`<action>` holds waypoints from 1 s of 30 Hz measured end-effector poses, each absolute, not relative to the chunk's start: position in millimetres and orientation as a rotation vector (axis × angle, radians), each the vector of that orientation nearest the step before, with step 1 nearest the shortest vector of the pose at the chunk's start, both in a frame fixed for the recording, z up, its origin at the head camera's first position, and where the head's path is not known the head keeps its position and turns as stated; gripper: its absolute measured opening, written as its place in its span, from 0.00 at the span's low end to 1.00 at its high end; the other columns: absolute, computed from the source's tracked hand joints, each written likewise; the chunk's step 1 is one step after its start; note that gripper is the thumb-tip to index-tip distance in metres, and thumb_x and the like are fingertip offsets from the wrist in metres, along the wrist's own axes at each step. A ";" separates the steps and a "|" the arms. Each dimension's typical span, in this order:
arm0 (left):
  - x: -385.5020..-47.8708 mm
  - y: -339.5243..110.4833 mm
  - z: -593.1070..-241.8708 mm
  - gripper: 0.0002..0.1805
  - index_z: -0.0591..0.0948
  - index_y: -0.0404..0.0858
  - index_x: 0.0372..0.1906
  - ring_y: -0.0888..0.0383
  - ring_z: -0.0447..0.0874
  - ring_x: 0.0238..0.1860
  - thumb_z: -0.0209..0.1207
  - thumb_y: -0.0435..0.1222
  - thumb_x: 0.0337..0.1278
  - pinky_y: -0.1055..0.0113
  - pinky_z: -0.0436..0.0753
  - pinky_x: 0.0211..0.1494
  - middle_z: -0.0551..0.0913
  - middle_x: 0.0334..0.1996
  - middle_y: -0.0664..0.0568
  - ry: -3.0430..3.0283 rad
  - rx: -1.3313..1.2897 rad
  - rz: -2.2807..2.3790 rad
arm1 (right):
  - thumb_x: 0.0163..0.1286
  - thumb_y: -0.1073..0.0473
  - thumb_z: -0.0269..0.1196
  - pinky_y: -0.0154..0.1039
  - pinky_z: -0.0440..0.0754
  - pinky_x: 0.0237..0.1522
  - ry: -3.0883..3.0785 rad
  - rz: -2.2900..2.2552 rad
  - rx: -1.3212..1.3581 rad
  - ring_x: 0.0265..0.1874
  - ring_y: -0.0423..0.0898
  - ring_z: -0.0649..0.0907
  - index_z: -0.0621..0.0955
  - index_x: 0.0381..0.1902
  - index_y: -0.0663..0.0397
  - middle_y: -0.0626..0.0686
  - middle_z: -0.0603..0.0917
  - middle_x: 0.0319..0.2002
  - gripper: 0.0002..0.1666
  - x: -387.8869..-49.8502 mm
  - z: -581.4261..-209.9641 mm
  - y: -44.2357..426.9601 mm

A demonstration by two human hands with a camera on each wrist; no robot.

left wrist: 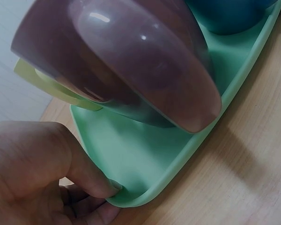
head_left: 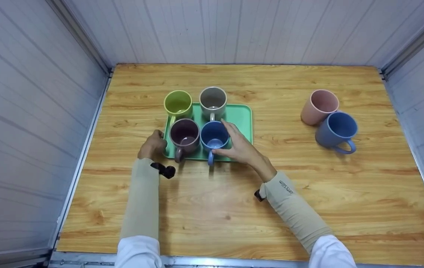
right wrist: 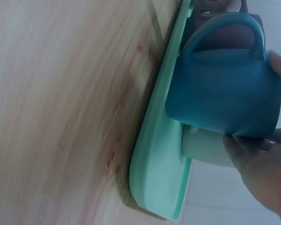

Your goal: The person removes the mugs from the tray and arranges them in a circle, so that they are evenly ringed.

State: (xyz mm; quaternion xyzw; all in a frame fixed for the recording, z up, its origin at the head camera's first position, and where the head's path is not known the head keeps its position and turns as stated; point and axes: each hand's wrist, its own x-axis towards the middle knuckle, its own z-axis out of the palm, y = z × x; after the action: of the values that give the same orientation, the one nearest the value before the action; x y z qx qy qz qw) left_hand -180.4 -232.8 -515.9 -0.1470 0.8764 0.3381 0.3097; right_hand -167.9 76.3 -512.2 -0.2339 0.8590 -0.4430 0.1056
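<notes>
A green tray (head_left: pixel 242 116) carries several mugs. My left hand (head_left: pixel 153 145) pinches its near left corner, the thumb on the rim and fingers below, as the left wrist view shows. Beside that hand stands a purple mug (head_left: pixel 184 133), its handle toward me. To its right, my right hand (head_left: pixel 242 148) grips a blue mug (right wrist: pixel 220 91) near the rim, thumb and fingers on its side. Behind these are a yellow-green mug (head_left: pixel 178 102) and a grey mug (head_left: pixel 213 99). The blue mug's base sits at or close to the tray; its contact is hard to judge.
Off to the right on the wooden table (head_left: pixel 212 216), a pink mug (head_left: pixel 318 108) and another blue mug (head_left: pixel 335 130) stand close together. Pale panels (head_left: pixel 212 31) enclose the table at the back and both sides.
</notes>
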 end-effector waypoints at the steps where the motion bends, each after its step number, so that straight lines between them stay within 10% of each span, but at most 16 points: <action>1: -180.6 -232.6 -516.1 0.22 0.60 0.37 0.58 0.49 0.65 0.53 0.38 0.33 0.57 0.59 0.66 0.54 0.67 0.55 0.43 2.311 -0.392 0.893 | 0.52 0.38 0.70 0.52 0.59 0.69 2.531 -1.305 -0.678 0.70 0.51 0.62 0.50 0.75 0.54 0.57 0.58 0.72 0.63 -167.8 -512.6 75.3; 30: -181.4 -233.6 -518.8 0.23 0.60 0.38 0.59 0.48 0.65 0.54 0.40 0.32 0.56 0.57 0.65 0.57 0.68 0.54 0.42 2.293 -0.416 0.946 | 0.42 0.35 0.75 0.45 0.73 0.59 2.742 -1.444 -0.648 0.60 0.47 0.73 0.66 0.67 0.53 0.53 0.73 0.63 0.58 -162.7 -514.5 80.1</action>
State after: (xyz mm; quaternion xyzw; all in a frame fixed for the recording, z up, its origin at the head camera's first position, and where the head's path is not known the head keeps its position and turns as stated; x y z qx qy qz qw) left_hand -181.4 -233.6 -518.8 -0.1573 0.8673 0.3579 0.3082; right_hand -162.7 80.1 -514.5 -0.2047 0.8660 -0.4560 -0.0124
